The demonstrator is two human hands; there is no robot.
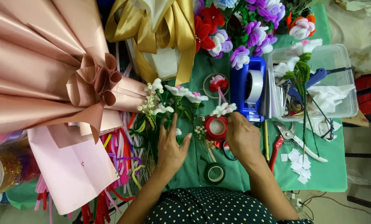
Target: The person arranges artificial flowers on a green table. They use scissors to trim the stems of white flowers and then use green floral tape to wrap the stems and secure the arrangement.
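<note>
Head camera looks straight down on a green table [318, 174] crowded with craft supplies. The person's left hand [172, 147] lies flat among a bunch of handmade white flowers [169, 97] with green stems, its fingers spread open and pointing to the far side; whether the fingertips pinch a stem cannot be told. The right hand [243, 139] rests just right of a red tape roll [216, 127], fingers curled loosely against it, and a small white flower [223, 109] sits just beyond its fingertips; whether the hand actually grips the flower's stem is hidden.

Near the person, between the two forearms, lies a dark green tape roll [214, 173]. Farther off, past the red roll, stands a blue tape dispenser [247, 89] loaded with a white roll. Right of it is a clear plastic box [343, 62] holding a blue glue gun [318, 76], white tissue and more white flowers. Red-handled pliers [283, 139] lie on the table right of the right hand, beside small white paper scraps [297, 164].

On the left, large rose-gold wrapping sheets [32, 70] fan out above a pale pink paper sheet [75, 170] and a heap of coloured pipe cleaners [119, 153]. At the far side are a gold ribbon bow [160, 25] and a cluster of purple and red flowers [235, 33].
</note>
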